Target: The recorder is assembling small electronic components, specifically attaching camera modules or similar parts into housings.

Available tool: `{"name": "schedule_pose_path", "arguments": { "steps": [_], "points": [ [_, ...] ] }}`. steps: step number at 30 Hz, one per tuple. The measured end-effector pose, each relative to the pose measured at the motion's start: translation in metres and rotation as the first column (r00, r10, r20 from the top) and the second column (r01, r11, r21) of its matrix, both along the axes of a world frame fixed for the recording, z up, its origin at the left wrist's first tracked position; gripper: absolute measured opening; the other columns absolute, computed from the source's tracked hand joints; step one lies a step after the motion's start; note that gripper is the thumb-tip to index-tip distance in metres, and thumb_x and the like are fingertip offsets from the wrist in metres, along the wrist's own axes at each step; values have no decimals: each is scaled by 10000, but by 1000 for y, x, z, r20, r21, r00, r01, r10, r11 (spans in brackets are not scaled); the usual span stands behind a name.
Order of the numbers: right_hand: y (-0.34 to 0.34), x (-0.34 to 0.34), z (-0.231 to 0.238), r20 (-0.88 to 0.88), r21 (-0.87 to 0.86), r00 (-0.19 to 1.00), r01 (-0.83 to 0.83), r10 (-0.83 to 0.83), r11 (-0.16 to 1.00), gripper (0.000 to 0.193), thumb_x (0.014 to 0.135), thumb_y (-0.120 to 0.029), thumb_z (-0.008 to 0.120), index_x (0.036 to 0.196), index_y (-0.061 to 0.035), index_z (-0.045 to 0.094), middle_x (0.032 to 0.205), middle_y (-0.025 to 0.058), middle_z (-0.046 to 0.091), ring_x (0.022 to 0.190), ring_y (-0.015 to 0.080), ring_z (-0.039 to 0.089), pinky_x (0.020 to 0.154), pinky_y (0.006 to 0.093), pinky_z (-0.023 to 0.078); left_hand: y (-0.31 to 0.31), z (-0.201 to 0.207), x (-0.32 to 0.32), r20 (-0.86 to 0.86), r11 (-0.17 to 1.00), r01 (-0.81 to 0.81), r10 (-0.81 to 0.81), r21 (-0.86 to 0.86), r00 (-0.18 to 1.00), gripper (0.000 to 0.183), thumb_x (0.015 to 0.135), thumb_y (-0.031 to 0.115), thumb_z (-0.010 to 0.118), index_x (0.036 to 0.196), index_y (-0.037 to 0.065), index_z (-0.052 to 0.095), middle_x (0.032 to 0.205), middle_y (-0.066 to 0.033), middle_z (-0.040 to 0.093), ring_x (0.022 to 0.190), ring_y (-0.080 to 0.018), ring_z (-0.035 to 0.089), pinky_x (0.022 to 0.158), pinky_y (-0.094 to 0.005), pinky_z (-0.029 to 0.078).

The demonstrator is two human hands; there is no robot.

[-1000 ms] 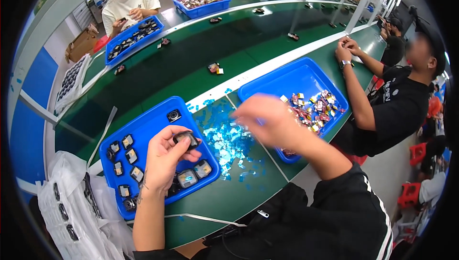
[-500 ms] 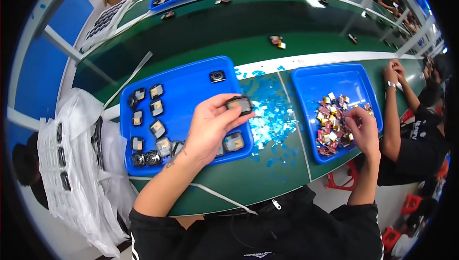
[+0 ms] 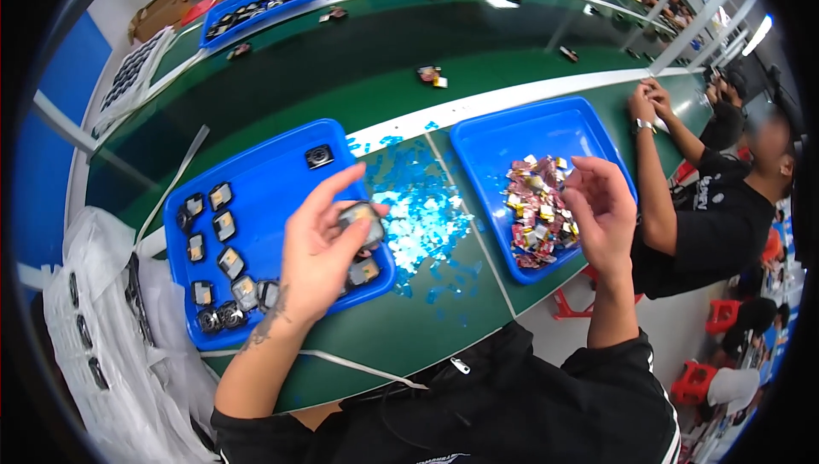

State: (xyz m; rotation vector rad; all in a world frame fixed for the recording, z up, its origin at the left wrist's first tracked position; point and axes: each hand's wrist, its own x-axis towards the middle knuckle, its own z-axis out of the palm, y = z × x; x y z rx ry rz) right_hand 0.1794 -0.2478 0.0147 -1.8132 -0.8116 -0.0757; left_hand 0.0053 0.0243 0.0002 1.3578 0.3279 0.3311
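Note:
My left hand (image 3: 320,246) grips a small black rectangular camera-like housing (image 3: 363,223) with a grey face, thumb across it and index finger raised. It hovers over the right edge of a blue tray (image 3: 264,157). Similar housings (image 3: 230,262) lie along that tray's left and near sides, and a lone one with a round lens-like ring (image 3: 319,157) sits at the far right corner. My right hand (image 3: 604,217) is held with curled fingers over a second blue tray (image 3: 478,127), beside a heap of small reddish, silver and yellow parts (image 3: 537,212). What its fingers hold, if anything, is hidden.
Shiny blue film pieces (image 3: 422,225) litter the green table between the trays. Beyond a white rail, a dark green belt (image 3: 307,72) carries scattered small parts. White wrapping sheets (image 3: 94,310) hang at the left. A co-worker's arm (image 3: 653,165) is close on the right.
The view has swung right, shifting the scene leftward. My left hand has turned the housing and lifted its index finger. My right hand has risen from the heap toward the tray's right side.

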Motion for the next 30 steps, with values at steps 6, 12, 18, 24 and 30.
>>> {"name": "schedule_pose_path", "arguments": {
  "steps": [6, 12, 18, 24, 30],
  "points": [
    [46, -43, 26, -331, -10, 872, -385, 360, 923, 450, 789, 116, 671, 1213, 10, 563, 883, 65, 674, 800, 110, 658, 720, 218, 515, -8, -2, 1, -53, 944, 260, -255, 205, 966, 281, 977, 57, 478, 1203, 18, 641, 1062, -61, 573, 944, -106, 566, 779, -239, 492],
    [82, -54, 30, -360, -87, 800, -541, 480, 836, 463, 800, 95, 678, 1235, -15, 565, 858, 61, 678, 789, 102, 667, 717, 222, 522, -28, -1, -7, -21, 845, 300, -325, 443, 946, 185, 867, 55, 678, 1044, 0, 677, 964, -68, 589, 861, -138, 583, 760, -260, 460],
    [92, -60, 12, -258, 20, 893, -377, 369, 926, 283, 817, 48, 704, 1069, -14, 592, 844, 22, 625, 741, 57, 603, 674, 184, 492, -31, 3, -12, -12, 920, 158, -165, 358, 986, 100, 861, 64, 695, 924, -14, 691, 888, -58, 596, 815, -133, 579, 700, -268, 458],
    [93, -62, 9, -413, 31, 842, -368, 348, 929, 141, 845, -4, 707, 927, -13, 593, 845, -4, 580, 744, 36, 556, 639, 177, 476, -36, 0, -12, 65, 923, 86, -118, 374, 991, 103, 875, 59, 675, 945, -17, 681, 901, -67, 593, 820, -135, 579, 706, -267, 459],
    [95, -58, 3, -338, -16, 867, -395, 367, 919, 146, 831, 17, 703, 883, -13, 571, 818, 29, 580, 715, 94, 573, 563, 251, 466, -34, -3, -10, 55, 901, 73, -107, 429, 993, 123, 893, 57, 647, 975, -31, 671, 914, -75, 596, 834, -141, 581, 720, -267, 462]
  ]
}}
